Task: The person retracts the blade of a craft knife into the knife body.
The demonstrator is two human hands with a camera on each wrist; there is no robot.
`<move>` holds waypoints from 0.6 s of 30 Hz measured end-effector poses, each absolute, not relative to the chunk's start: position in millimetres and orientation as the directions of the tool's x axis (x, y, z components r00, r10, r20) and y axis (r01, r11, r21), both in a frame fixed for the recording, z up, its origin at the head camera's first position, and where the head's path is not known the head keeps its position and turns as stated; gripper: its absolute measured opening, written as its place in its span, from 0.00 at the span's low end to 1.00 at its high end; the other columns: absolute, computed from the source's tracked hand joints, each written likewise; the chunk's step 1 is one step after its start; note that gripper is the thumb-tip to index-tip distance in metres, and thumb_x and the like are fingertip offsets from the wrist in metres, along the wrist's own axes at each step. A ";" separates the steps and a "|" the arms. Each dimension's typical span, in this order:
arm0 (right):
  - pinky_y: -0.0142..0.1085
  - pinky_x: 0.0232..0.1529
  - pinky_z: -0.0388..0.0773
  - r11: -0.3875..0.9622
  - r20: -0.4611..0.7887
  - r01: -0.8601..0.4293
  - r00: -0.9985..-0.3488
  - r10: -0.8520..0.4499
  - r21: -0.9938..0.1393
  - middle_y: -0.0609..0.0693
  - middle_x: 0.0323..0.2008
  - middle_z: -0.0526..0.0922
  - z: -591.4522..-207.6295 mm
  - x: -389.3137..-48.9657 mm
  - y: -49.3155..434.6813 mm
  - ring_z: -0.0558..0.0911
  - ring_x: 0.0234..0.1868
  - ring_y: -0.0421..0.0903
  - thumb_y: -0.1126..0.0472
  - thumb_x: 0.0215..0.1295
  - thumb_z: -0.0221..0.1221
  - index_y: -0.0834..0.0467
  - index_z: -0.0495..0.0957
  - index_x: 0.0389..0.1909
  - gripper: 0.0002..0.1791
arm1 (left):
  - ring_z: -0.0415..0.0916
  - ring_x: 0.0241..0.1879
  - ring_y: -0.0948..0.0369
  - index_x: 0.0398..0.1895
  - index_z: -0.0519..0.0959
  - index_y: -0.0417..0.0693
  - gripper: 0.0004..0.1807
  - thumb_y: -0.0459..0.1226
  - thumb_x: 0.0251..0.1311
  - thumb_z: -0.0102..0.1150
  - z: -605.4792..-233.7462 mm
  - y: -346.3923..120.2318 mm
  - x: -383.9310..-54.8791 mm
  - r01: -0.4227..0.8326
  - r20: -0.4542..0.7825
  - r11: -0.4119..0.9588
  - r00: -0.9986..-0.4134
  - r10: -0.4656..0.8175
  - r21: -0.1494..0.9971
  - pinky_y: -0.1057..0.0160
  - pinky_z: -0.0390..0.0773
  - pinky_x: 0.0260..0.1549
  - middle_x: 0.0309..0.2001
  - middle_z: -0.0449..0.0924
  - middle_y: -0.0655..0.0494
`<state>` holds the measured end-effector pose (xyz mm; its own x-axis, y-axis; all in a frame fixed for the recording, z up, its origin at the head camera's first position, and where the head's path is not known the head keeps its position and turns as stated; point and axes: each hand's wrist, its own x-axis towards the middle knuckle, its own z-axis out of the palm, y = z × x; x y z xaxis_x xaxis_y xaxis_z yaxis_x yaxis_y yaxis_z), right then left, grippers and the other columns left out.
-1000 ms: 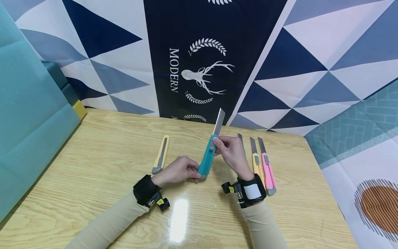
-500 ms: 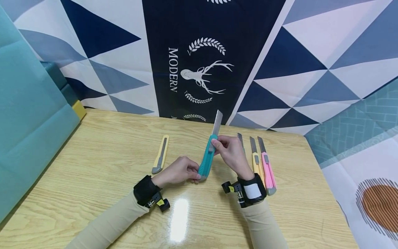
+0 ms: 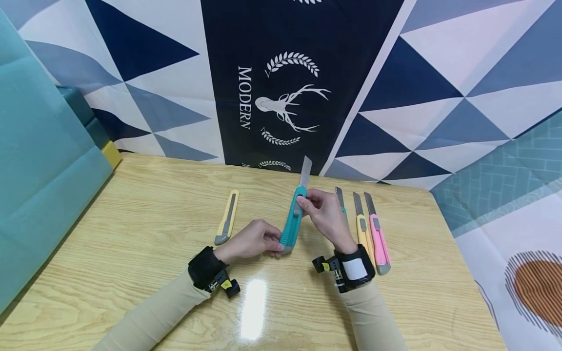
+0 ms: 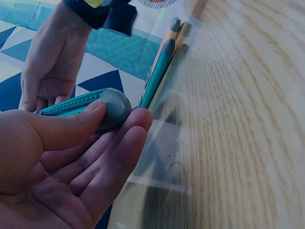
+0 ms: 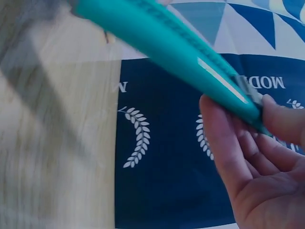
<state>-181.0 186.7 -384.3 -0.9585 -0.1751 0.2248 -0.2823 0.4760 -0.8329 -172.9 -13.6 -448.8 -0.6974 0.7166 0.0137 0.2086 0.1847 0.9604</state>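
A teal utility knife (image 3: 291, 219) is held tilted above the table, its bare blade (image 3: 306, 171) pointing up and away. The left hand (image 3: 252, 239) pinches its grey end cap (image 4: 116, 109) between thumb and fingers. Near the blade end, the right hand (image 3: 324, 213) grips the knife, thumb against the grey slider (image 5: 249, 89). Right of that hand lie a yellow utility knife (image 3: 364, 236) and a pink utility knife (image 3: 379, 243), blades out. Another teal knife (image 3: 340, 196), blade out, is partly hidden behind the right hand.
A yellow utility knife (image 3: 227, 217) without visible blade lies left of the hands on the wooden table (image 3: 145, 214). A patterned cloth (image 3: 281, 107) stands along the table's back edge. Light blue covering (image 3: 44, 161) rises at the left.
Less blade sticks out of the held teal knife than before. The right thumb and slider have moved slightly down the handle. The left hand has stayed nearly still.
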 end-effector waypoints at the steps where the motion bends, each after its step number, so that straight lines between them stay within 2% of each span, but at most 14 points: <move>1: 0.31 0.22 0.80 0.462 0.227 -0.284 -0.958 -0.176 -0.840 0.56 0.25 0.83 -382.4 -179.8 185.3 0.81 0.23 0.47 0.63 0.65 0.56 0.64 0.80 0.36 0.08 | 0.81 0.26 0.57 0.29 0.82 0.41 0.03 0.29 0.58 0.59 -449.2 -13.8 -173.0 0.207 0.014 0.183 -0.696 0.717 0.961 0.55 0.85 0.29 0.24 0.83 0.47; 7: 0.35 0.25 0.84 0.400 0.247 -0.305 -0.950 -0.192 -0.864 0.62 0.26 0.81 -373.3 -175.6 179.8 0.81 0.25 0.51 0.67 0.67 0.53 0.70 0.78 0.36 0.09 | 0.80 0.26 0.57 0.31 0.81 0.40 0.03 0.29 0.59 0.58 -449.9 -14.9 -174.9 0.219 0.035 0.169 -0.701 0.712 0.961 0.54 0.85 0.29 0.25 0.83 0.46; 12: 0.40 0.26 0.85 0.382 0.193 -0.254 -0.962 -0.192 -0.889 0.58 0.26 0.81 -390.0 -186.2 183.6 0.81 0.27 0.46 0.57 0.71 0.50 0.66 0.79 0.33 0.16 | 0.81 0.27 0.55 0.34 0.82 0.39 0.04 0.29 0.58 0.59 -449.9 -15.2 -177.0 0.219 0.047 0.162 -0.718 0.694 0.962 0.52 0.85 0.29 0.26 0.83 0.45; 18: 0.38 0.24 0.85 0.375 0.194 -0.257 -0.961 -0.198 -0.891 0.57 0.26 0.81 -399.8 -189.6 181.5 0.81 0.28 0.46 0.51 0.71 0.48 0.64 0.79 0.31 0.21 | 0.80 0.29 0.48 0.37 0.80 0.30 0.06 0.26 0.58 0.57 -441.2 -15.8 -173.4 0.186 0.036 0.145 -0.726 0.687 0.972 0.44 0.83 0.32 0.29 0.82 0.37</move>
<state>-189.6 181.5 -399.8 -0.9608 -0.1977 0.1944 -0.2574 0.3750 -0.8906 -173.4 -15.8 -441.2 -0.7258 0.6869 0.0364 0.1859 0.1450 0.9718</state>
